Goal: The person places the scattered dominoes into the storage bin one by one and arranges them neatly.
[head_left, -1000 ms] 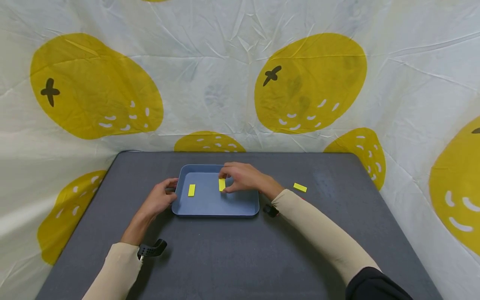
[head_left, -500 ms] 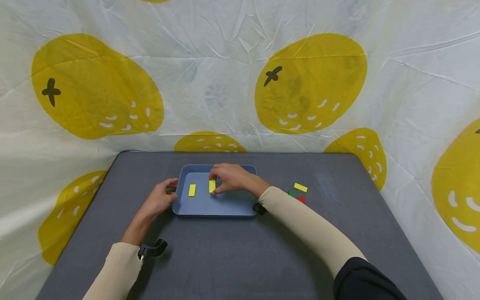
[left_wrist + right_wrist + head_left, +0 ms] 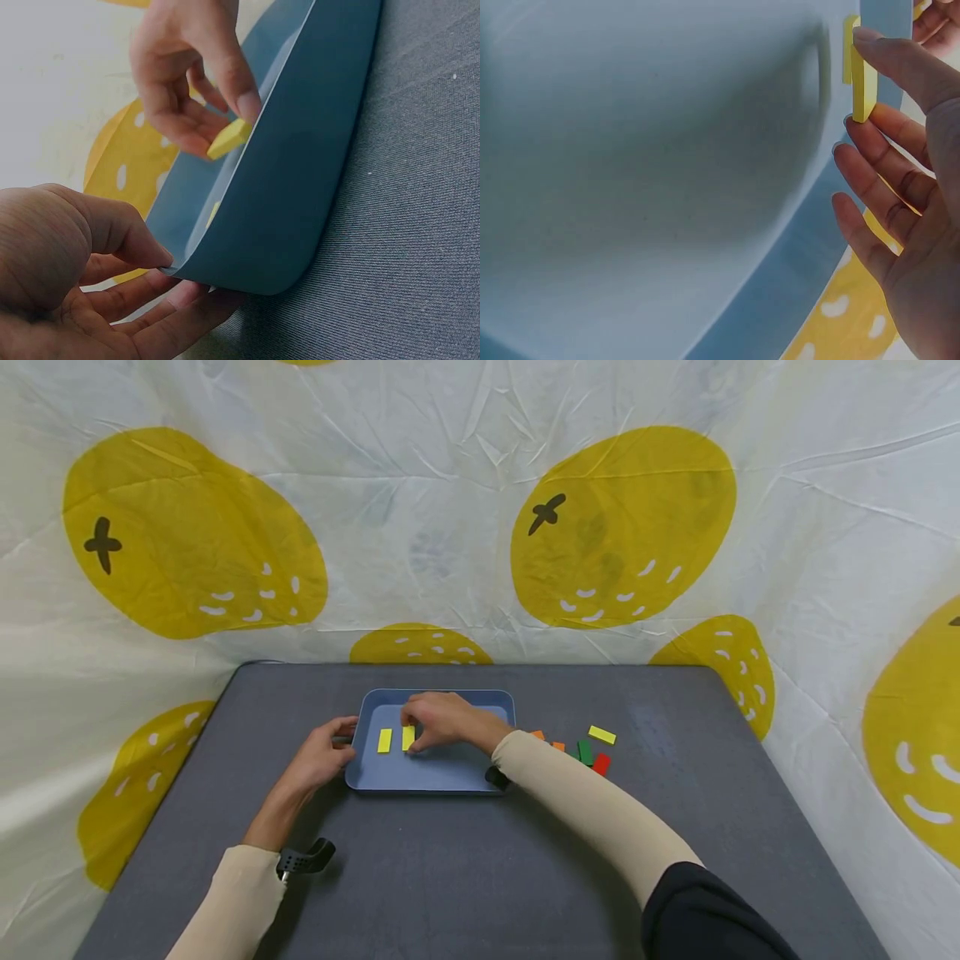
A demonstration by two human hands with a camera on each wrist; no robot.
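Observation:
My right hand [image 3: 444,720] pinches a small yellow block [image 3: 408,738] by its two ends, thumb on one and fingertips on the other. It holds the block low over the blue tray [image 3: 435,779]. A second yellow block [image 3: 384,741] lies in the tray just to the left, roughly parallel to the held one. In the right wrist view the held block [image 3: 865,82] overlaps the lying block [image 3: 847,52]. At the tray's left side my left hand [image 3: 318,757] grips the rim; the left wrist view puts its thumb [image 3: 142,244] on the edge and its fingers outside the wall.
Right of the tray, on the dark grey table [image 3: 465,877], lie a yellow block [image 3: 602,735], a green block [image 3: 585,752], a red block [image 3: 602,764] and orange blocks [image 3: 558,746], some partly behind the right sleeve. A fruit-patterned curtain [image 3: 435,527] hangs behind the table.
My right hand has carried its yellow block leftward across the tray, close to the lying one. The coloured blocks on the right have come out from behind the arm. My left hand stays put.

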